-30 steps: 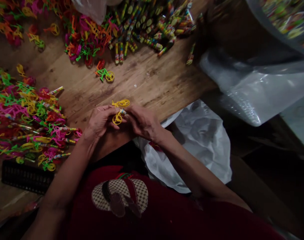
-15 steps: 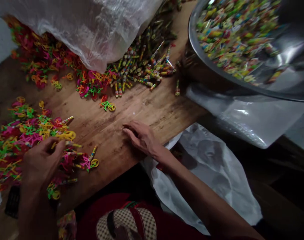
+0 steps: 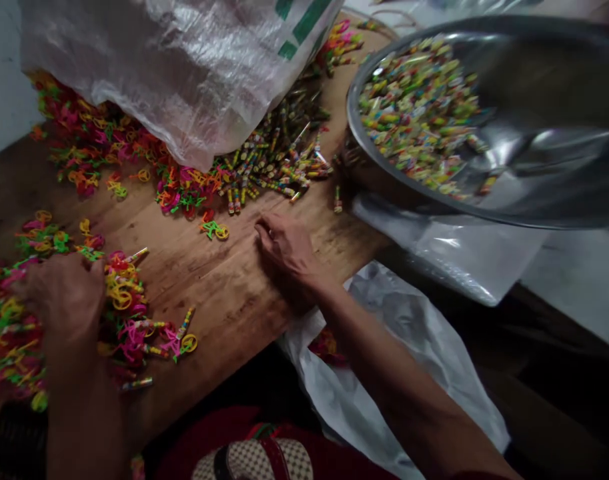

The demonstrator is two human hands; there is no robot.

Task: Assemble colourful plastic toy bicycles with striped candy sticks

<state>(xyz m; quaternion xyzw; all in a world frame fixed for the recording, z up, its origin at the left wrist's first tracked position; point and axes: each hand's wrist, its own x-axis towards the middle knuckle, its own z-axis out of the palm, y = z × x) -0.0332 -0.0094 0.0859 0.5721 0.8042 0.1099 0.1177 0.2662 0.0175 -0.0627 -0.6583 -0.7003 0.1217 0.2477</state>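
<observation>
"Start big. What's changed?"

"The view has shifted over the wooden table (image 3: 224, 280). More of the plastic bag (image 3: 184, 73) shows than half a second ago, green marks included, and more of the metal bowl (image 3: 544, 107) too, with wrapped pieces (image 3: 419, 113) lying in it."

"And lower down?"

"The white sack (image 3: 424, 320) hangs by the table edge, under the right forearm, as before."

"The heaps?"

"The left-hand heap (image 3: 127, 293) of coloured plastic pieces and printed tubes is partly behind the left arm. Another heap of plastic pieces (image 3: 184, 187) spills from beneath the bag, beside a heap of tubes (image 3: 269, 160)."

"Hands?"

"A second ago they were together around a yellow piece; now they're well apart. The left hand (image 3: 67, 287) has gone further into its heap; it's blurred, fingers hidden, so I can't tell its grip. The right hand (image 3: 287, 247) is over bare wood, fingers half curled; whether it has hold of anything, I can't tell."

"Smallest?"

"A green-and-yellow piece (image 3: 215, 229), lying where it was."
</observation>
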